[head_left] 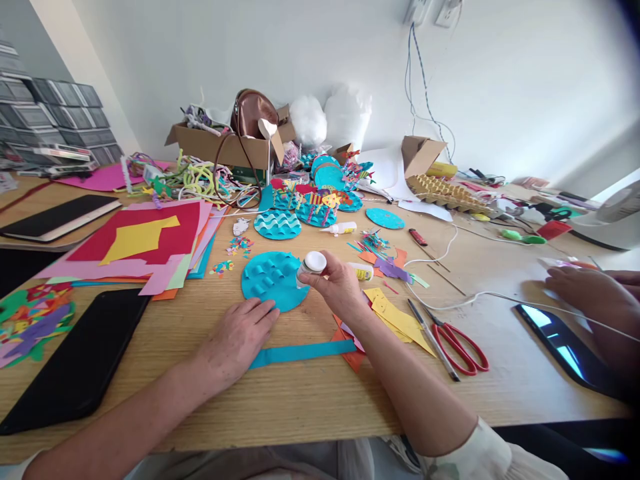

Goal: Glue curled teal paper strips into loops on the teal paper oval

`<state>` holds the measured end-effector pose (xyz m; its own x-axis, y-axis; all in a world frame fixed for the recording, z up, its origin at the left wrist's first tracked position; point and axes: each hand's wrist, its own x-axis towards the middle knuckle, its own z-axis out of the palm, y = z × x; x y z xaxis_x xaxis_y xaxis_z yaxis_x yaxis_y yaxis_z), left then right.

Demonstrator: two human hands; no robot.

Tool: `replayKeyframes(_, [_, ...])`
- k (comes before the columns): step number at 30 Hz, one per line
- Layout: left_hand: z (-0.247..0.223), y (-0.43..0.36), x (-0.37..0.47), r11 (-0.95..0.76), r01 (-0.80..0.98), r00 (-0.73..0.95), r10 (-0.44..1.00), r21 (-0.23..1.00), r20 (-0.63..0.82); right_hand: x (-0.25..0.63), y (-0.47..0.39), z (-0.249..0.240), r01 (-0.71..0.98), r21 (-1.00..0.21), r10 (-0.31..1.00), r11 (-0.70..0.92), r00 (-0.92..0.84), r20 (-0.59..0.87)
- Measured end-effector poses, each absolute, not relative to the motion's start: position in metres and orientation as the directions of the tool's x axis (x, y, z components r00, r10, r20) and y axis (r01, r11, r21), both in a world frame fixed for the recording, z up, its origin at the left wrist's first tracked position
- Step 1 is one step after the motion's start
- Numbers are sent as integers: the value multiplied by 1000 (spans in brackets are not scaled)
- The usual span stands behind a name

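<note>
A round blue paper disc (273, 270) lies on the table, with rows of curled blue paper strips standing on it. My left hand (239, 337) is open, its fingers resting flat on the disc's lower edge. In my right hand (341, 283) is a white glue bottle (315, 262), held upside down with its round base facing up over the disc's right side. Its tip is hidden. Below the disc runs a long blue paper strip (310, 351). A finished-looking wavy blue disc (278, 225) sits behind it.
Red scissors (457, 343), a pen (433, 340) and yellow paper scraps (400, 317) lie right of my hand. Stacked coloured paper (165, 277) and a black tablet-like slab (85, 360) are at left. Another person's hand (575, 290) is at far right, near a phone (560, 347).
</note>
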<state>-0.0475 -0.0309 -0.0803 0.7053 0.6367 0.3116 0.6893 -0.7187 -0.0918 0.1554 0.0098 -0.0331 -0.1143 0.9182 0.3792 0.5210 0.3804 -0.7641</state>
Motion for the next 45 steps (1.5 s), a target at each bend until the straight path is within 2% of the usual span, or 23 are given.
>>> replayKeyframes(7, [-79, -32, -47, -711, 701, 688, 656, -52, 309, 156, 12, -35, 511, -770, 919, 382, -121, 375])
replayKeyframes(22, [-78, -32, -47, -717, 695, 699, 658, -51, 280, 157, 12, -34, 462, -815, 936, 350, -128, 329])
replayKeyframes(26, [-71, -32, -48, -729, 684, 711, 653, -37, 260, 161, 15, -37, 365, -864, 937, 346, -96, 335])
replayKeyframes(30, [-59, -34, -55, -753, 658, 726, 627, -20, 283, 162, 14, -36, 165, -923, 938, 346, -36, 345])
replayKeyframes(34, [-54, -40, -65, -752, 658, 726, 625, -27, 285, 157, 7, -33, 51, -945, 945, 322, -83, 317])
replayKeyframes(36, [-55, -42, -67, -742, 670, 711, 646, 10, 279, 154, 4, -33, 79, -946, 945, 314, -123, 303])
replayKeyframes(39, [-59, -43, -67, -725, 687, 687, 672, 53, 276, 150, 1, -37, 223, -913, 936, 343, -164, 311])
replayKeyframes(45, [-63, -41, -63, -705, 707, 675, 693, 43, 253, 144, 0, -41, 379, -835, 916, 400, -204, 346])
